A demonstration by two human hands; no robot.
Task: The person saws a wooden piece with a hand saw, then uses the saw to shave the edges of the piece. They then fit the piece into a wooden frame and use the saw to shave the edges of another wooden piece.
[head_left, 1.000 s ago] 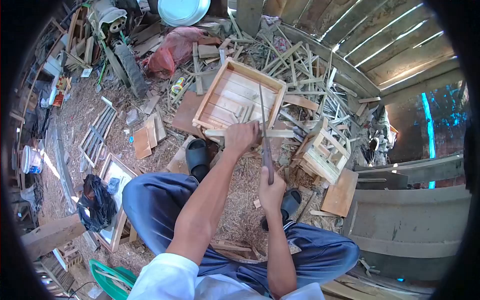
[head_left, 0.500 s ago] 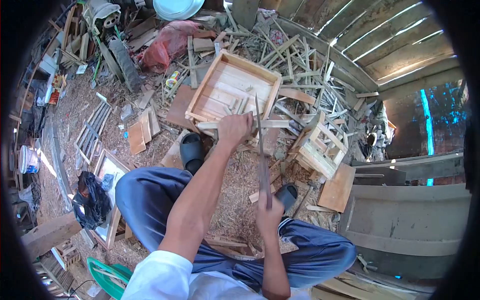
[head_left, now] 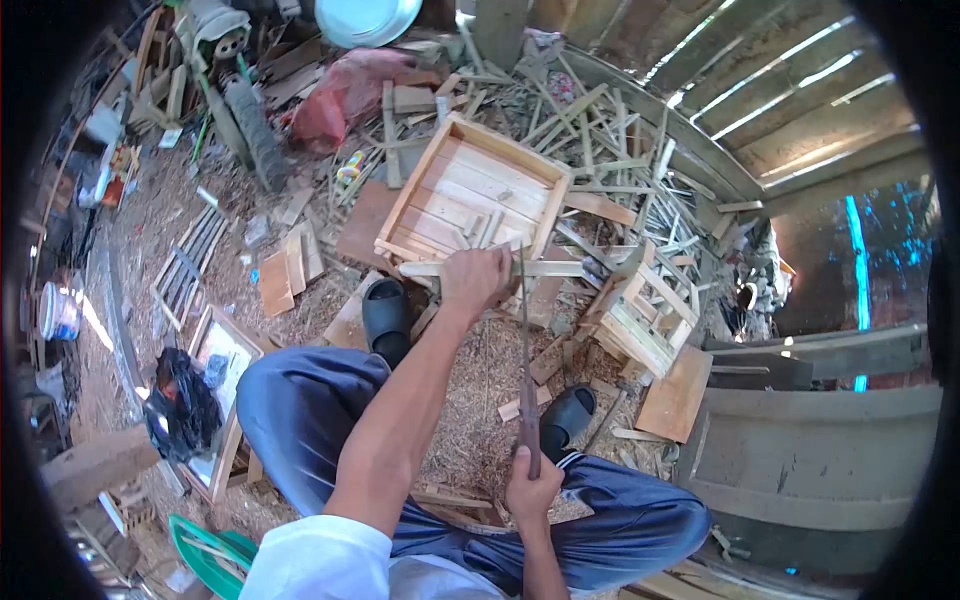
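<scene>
1. Our right hand (head_left: 530, 490) is wrapped tight around the handle of a saw (head_left: 525, 370) and sits low against the lap, well to the near side of the open wooden tray (head_left: 418, 185).
2. The thin blade runs straight up from that fist. Its far end meets a slat (head_left: 560, 268) lying along the tray's near edge.
3. Our left hand (head_left: 478, 278) is clamped over the slat, knuckles up, just beside the blade. We cannot tell whether the slat rests on the tray or on something under it.
4. As we judge it, a clean cut here calls for long, light strokes in line with the forearm and firm downward pressure from the left hand. The thumb should stay clear of the teeth, and the loose end of the slat needs support so it does not splinter.
5. Two dark sandals (head_left: 385, 315) stand on the shavings nearer than the tray, one on each side of the blade.
6. A small slatted crate (head_left: 645, 310) sits to the tray's right. Scattered offcuts (head_left: 600, 130) are heaped beyond it, and a red bag (head_left: 345, 90) lies off its far left corner.
</scene>
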